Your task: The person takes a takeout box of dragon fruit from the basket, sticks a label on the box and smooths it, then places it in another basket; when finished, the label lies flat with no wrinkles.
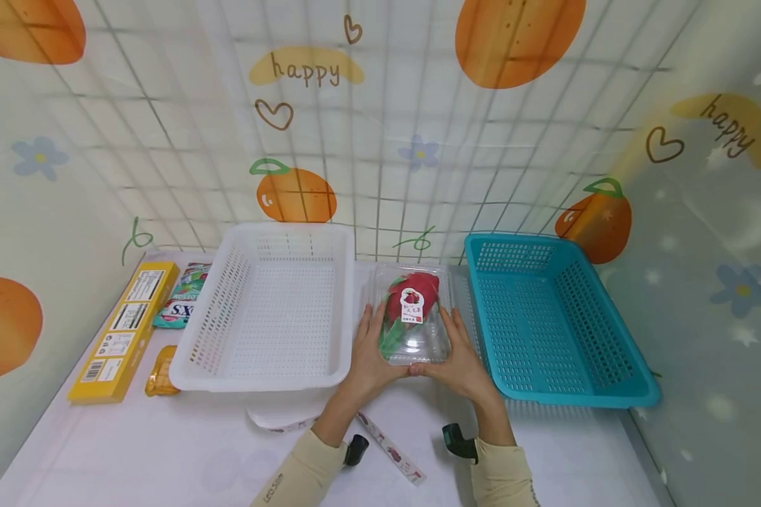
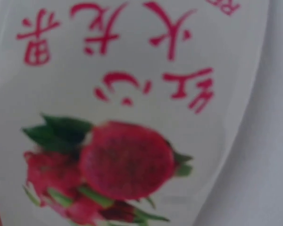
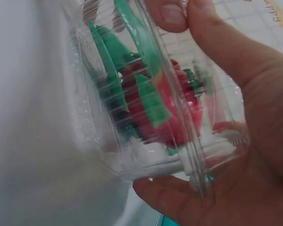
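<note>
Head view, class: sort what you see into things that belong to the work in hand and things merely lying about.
In hand:
- clear clamshell box with a dragon fruit inside
- left hand and right hand, gripping the box from both sides

Lying about:
- white basket
- teal basket
- yellow carton
- green packet
- small amber packet
- paper strip

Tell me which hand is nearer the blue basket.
Right. The right hand grips the clear fruit box on the side beside the blue basket; the left hand grips its far side.
</note>
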